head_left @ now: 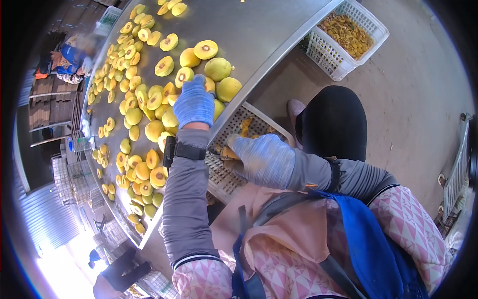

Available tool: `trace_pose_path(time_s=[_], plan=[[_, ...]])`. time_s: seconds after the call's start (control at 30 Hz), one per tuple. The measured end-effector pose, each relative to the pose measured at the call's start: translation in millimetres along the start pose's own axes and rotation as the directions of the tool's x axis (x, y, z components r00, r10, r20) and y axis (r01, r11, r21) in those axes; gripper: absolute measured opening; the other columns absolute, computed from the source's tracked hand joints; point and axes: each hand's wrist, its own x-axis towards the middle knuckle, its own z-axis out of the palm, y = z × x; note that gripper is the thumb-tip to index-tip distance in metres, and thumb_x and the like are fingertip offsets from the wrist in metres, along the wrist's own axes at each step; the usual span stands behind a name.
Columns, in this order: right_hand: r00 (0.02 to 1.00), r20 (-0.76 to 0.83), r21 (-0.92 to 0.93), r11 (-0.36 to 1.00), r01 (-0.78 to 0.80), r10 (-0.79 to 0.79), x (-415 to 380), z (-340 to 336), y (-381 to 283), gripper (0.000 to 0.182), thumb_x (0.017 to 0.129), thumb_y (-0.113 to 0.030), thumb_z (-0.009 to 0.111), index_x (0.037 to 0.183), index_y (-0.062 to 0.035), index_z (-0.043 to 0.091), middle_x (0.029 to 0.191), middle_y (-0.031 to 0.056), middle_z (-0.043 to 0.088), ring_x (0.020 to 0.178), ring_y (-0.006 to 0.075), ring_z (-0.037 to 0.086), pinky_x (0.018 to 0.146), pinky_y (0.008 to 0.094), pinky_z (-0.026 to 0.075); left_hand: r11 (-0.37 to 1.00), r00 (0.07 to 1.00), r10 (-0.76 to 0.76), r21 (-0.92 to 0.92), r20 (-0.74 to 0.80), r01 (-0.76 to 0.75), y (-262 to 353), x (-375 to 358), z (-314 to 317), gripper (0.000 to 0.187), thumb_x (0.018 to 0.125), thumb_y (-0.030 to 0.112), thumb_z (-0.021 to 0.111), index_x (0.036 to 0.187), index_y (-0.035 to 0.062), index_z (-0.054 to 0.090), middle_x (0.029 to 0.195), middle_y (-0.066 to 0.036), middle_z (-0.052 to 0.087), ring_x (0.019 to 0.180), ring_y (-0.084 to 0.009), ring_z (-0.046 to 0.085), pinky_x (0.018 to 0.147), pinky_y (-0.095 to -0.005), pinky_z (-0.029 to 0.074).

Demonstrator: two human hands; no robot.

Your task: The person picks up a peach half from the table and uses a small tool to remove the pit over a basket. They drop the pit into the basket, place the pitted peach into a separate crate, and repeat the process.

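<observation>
My left hand (194, 103), in a blue knit glove, reaches over the metal table into the yellow peaches (154, 130), many cut in half with pits showing. Its fingers are curled down onto a peach (209, 83) that peeks out beside them. My right hand (266, 158), in a similar glove, is closed over a white perforated crate (269, 122) at the table's edge. Orange-brown scraps (246, 125) lie in that crate and by the fingers. What the right hand grips, I cannot tell. Whole peaches (217, 69) sit just beyond my left hand.
A second white crate (343, 62) full of brownish-yellow scraps stands on the floor at upper right. My dark-clad knee (336, 124) is beside the nearer crate. Another person (72, 60) is across the table at left. A metal rack (455, 167) stands at far right.
</observation>
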Motion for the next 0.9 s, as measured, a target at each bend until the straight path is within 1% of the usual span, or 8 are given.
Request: trace_pose_path(time_s=[0.1, 0.17, 0.2, 0.47, 0.6, 0.73, 0.83, 0.9], plan=[[0.991, -0.016, -0.005, 0.991, -0.133, 0.133, 0.7, -15.5, -11.3, 0.030, 0.088, -0.031, 0.063, 0.101, -0.0050, 0.057, 0.077, 0.0183, 0.064, 0.068, 0.0361, 0.065, 0.062, 0.0439, 0.052, 0.952, 0.984, 0.042, -0.293, -0.172, -0.091, -24.1, 3.3, 14.9, 0.038, 0.076, 0.017, 0.071, 0.112, 0.0110, 0.059, 0.113, -0.012, 0.062, 0.096, -0.0324, 0.064, 0.083, -0.0411, 0.050], [0.977, -0.158, 0.095, 0.987, -0.130, 0.144, 1.9, -19.7, -10.9, 0.030, 0.090, -0.030, 0.062, 0.105, -0.0048, 0.055, 0.077, 0.0201, 0.063, 0.068, 0.0378, 0.063, 0.061, 0.0452, 0.051, 0.698, 0.974, -0.064, -0.707, -0.216, -0.111, -23.7, -8.2, -3.6, 0.043, 0.077, 0.010, 0.070, 0.117, 0.0022, 0.059, 0.110, -0.010, 0.064, 0.094, -0.0226, 0.064, 0.083, -0.0327, 0.051], [0.977, -0.156, 0.101, 0.986, -0.132, 0.146, 3.8, -17.2, -7.0, 0.030, 0.090, -0.030, 0.062, 0.105, -0.0048, 0.055, 0.077, 0.0201, 0.063, 0.068, 0.0378, 0.063, 0.061, 0.0452, 0.051, 0.436, 0.992, -0.122, -0.898, 0.010, 0.063, -22.0, -31.9, -21.9, 0.046, 0.078, 0.008, 0.068, 0.120, -0.0044, 0.057, 0.108, -0.009, 0.064, 0.095, -0.0144, 0.061, 0.081, -0.0262, 0.051], [0.982, -0.190, 0.207, 0.978, 0.040, 0.000, 1.5, 22.3, -12.5, 0.034, 0.093, -0.030, 0.058, 0.101, 0.0018, 0.050, 0.070, 0.0223, 0.060, 0.066, 0.0402, 0.061, 0.057, 0.0472, 0.048, -0.445, 0.954, -0.257, -0.895, 0.153, 0.024, -0.4, -150.2, -32.0, 0.038, 0.093, 0.031, 0.055, 0.120, 0.0034, 0.053, 0.103, -0.008, 0.061, 0.092, -0.0167, 0.061, 0.077, -0.0265, 0.054], [0.985, -0.170, 0.261, 0.963, 0.067, -0.023, -0.4, 33.1, -20.5, 0.033, 0.093, -0.029, 0.058, 0.102, 0.0019, 0.050, 0.068, 0.0220, 0.060, 0.065, 0.0395, 0.061, 0.057, 0.0464, 0.048, -0.423, 0.872, -0.420, -0.904, 0.252, 0.057, -4.0, -167.5, -37.0, 0.035, 0.097, 0.035, 0.046, 0.116, 0.0063, 0.053, 0.101, -0.007, 0.061, 0.089, -0.0177, 0.061, 0.072, -0.0276, 0.053], [0.967, -0.191, 0.099, 0.977, 0.188, -0.167, 1.5, 50.8, -8.8, 0.032, 0.093, -0.028, 0.058, 0.103, 0.0022, 0.051, 0.068, 0.0213, 0.060, 0.065, 0.0386, 0.062, 0.057, 0.0457, 0.048, -0.410, 0.923, -0.280, -0.902, 0.263, 0.133, -22.4, -178.9, -21.5, 0.031, 0.098, 0.030, 0.045, 0.115, 0.0060, 0.053, 0.101, -0.007, 0.060, 0.091, -0.0169, 0.059, 0.076, -0.0280, 0.052], [0.981, -0.128, 0.047, 0.987, 0.151, -0.144, 1.5, 44.3, -20.6, 0.033, 0.093, -0.027, 0.058, 0.104, 0.0028, 0.052, 0.068, 0.0204, 0.060, 0.064, 0.0376, 0.062, 0.057, 0.0451, 0.048, -0.239, 0.906, -0.417, -0.970, 0.068, -0.037, -28.0, -177.5, -3.2, 0.040, 0.098, 0.036, 0.046, 0.119, 0.0033, 0.054, 0.110, -0.009, 0.060, 0.102, -0.0190, 0.058, 0.089, -0.0333, 0.049], [0.993, -0.089, 0.068, 0.994, 0.081, -0.075, 3.6, 42.5, -25.1, 0.032, 0.092, -0.027, 0.058, 0.103, 0.0024, 0.052, 0.067, 0.0199, 0.060, 0.062, 0.0371, 0.062, 0.056, 0.0447, 0.048, 0.257, 0.904, -0.365, -0.957, -0.222, -0.131, -33.1, -175.8, 5.9, 0.040, 0.098, 0.035, 0.046, 0.119, 0.0020, 0.054, 0.110, -0.009, 0.060, 0.101, -0.0185, 0.058, 0.090, -0.0324, 0.048]])
